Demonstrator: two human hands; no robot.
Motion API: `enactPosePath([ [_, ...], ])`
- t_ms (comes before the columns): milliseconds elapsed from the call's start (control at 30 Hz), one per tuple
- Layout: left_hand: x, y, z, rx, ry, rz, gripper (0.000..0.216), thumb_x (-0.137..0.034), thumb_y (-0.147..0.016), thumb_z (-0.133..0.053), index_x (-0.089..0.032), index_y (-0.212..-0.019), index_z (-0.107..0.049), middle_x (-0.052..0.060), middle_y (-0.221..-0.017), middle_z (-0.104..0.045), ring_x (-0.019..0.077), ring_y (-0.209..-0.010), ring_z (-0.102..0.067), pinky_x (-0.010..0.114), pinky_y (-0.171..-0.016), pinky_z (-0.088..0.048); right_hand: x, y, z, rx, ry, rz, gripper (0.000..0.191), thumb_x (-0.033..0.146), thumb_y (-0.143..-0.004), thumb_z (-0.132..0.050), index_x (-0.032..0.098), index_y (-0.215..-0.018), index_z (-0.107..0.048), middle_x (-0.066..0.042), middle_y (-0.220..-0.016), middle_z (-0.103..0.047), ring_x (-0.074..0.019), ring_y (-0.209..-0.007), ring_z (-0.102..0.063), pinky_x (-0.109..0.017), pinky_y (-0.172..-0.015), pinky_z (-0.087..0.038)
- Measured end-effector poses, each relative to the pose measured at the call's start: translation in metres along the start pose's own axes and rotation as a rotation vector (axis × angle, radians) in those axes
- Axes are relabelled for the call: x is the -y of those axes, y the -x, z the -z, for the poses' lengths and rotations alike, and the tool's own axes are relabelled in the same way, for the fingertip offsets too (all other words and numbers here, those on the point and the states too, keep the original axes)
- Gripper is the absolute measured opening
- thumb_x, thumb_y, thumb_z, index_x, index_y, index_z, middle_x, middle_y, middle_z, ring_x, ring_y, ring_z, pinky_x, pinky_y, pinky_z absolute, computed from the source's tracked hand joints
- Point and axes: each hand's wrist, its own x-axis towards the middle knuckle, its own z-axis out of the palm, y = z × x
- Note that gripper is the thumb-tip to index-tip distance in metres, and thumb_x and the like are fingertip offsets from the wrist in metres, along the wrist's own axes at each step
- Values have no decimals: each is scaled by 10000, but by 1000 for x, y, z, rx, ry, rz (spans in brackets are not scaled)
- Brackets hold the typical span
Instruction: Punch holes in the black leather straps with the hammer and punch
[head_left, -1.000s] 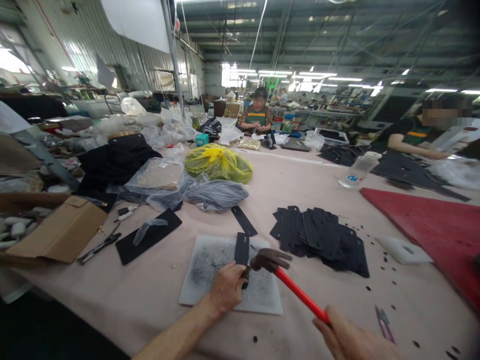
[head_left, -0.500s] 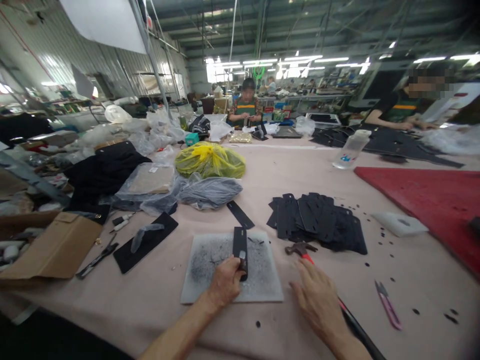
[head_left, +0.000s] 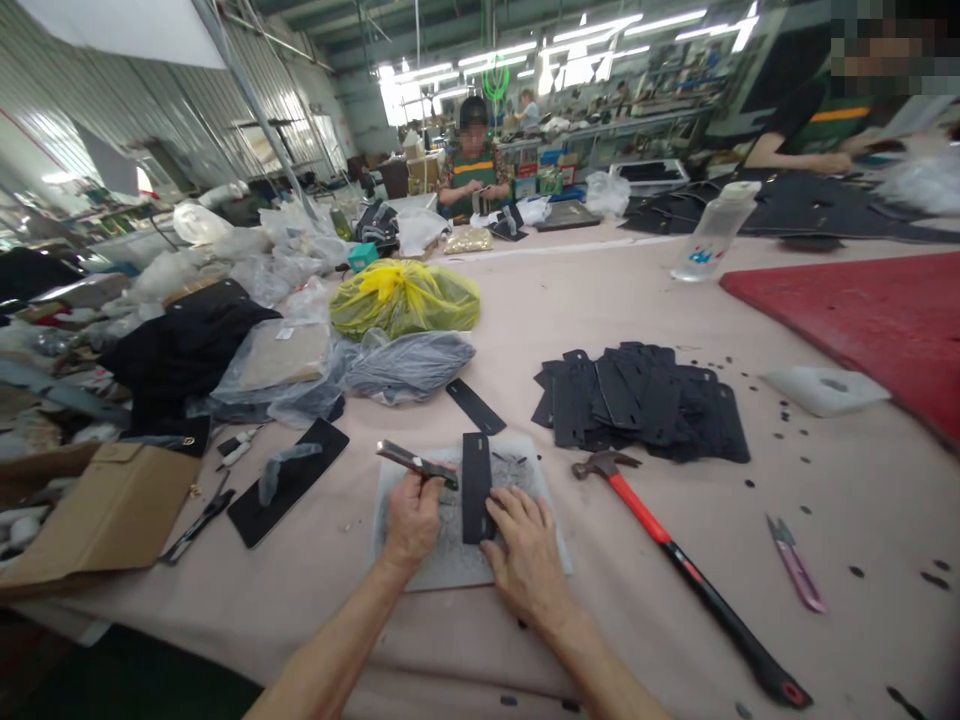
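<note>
Hands [head_left: 525, 555] press flat black strip [head_left: 476, 487]

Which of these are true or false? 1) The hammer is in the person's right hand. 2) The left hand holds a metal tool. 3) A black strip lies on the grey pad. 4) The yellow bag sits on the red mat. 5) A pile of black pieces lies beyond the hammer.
1) False. The hammer lies on the table; the right hand rests on the black strip.
2) True. The left hand grips a metal tool.
3) True. The strip lies on the grey pad.
4) False. The yellow bag sits on the pink table cover, far from the red mat.
5) True. The pile of black pieces lies beyond the hammer head.
</note>
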Motion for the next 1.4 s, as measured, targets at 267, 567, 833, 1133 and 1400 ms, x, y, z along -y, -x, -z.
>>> enactPosePath([
  [267, 17, 10, -7, 196, -1, -21, 254, -230, -874, -459, -173, -931, -700, 57, -887, -733, 195, -847, -680, 296, -802, -531, -2, 0, -4, -4, 42, 22, 465, 183, -744, -566, 218, -1208, -560, -65, -1360, -536, -280, -1317, -368, -505, -1124, -165],
  [567, 29, 12, -5, 35, 69, 78, 266, -288, -876, -450, -166, -918, -682, 73, -901, -743, 207, -854, -691, 294, -790, -542, 34, -31, 1, 10, 336, -209, 401, 303, -807, -625, 189, -1187, -568, -109, -1099, -615, -300, -1048, -537, -417, -892, -366],
  [833, 39, 13, -6, -39, 109, 135, 304, -345, -878, -447, -169, -915, -692, 84, -873, -752, 236, -833, -702, 324, -780, -547, 27, -35, 4, -1, 464, -257, 368, 223, -805, -572, 145, -1165, -571, -138, -1019, -617, -309, -952, -587, -409, -789, -404],
  [1133, 49, 7, 2, -73, 103, 242, 343, -494, -774, -516, -225, -845, -715, 59, -886, -772, 294, -897, -714, 365, -806, -571, 1, -40, 5, -108, 548, -305, 422, -12, -707, -444, 192, -1018, -642, -120, -988, -628, -300, -926, -591, -435, -814, -431],
  [1400, 56, -1, -6, -75, 19, 175, 334, -493, -844, -520, -217, -855, -707, 42, -871, -753, 260, -842, -708, 367, -753, -588, -19, -25, 7, -84, 442, -270, 466, 300, -786, -691, 168, -1220, -582, -144, -1186, -604, -302, -1027, -608, -423, -856, -497],
])
